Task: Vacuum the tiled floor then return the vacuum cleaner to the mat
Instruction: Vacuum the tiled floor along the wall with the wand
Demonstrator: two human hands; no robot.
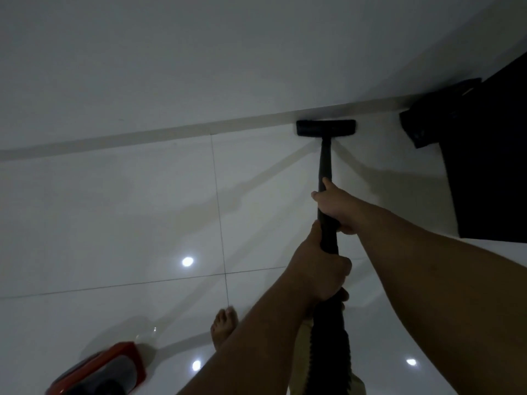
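Both hands wrapped around the black wand (325,166): right hand (338,208) higher up toward the floor head, fingers curled round the tube with the thumb lying along it; left hand (320,272) lower and nearer the body, gripping where the rigid tube meets the ribbed hose (330,346). Floor head (326,128) flat on the glossy white tiled floor (114,209), pressed up just beside the skirting strip (171,132) at the foot of the wall (199,52). Red and dark vacuum body (99,372) down at the lower left, well apart from the head, near a bare foot (224,327). Dark furniture (490,166) at the right, close to the head, with a dark object (416,128) at its base, too dim to identify. No mat in view. Wand likely stiff and light, easy to steer with two hands spaced apart as here; hose soft and flexible, apt to tug the body along or snag; body probably the heavy part, best lifted by a carry handle, not visible here. Polished tiles likely slippery, so the head should glide readily. No brand, label or writing legible anywhere; too dark and blurred. Vacuuming probably still under way, return to the mat not yet done.
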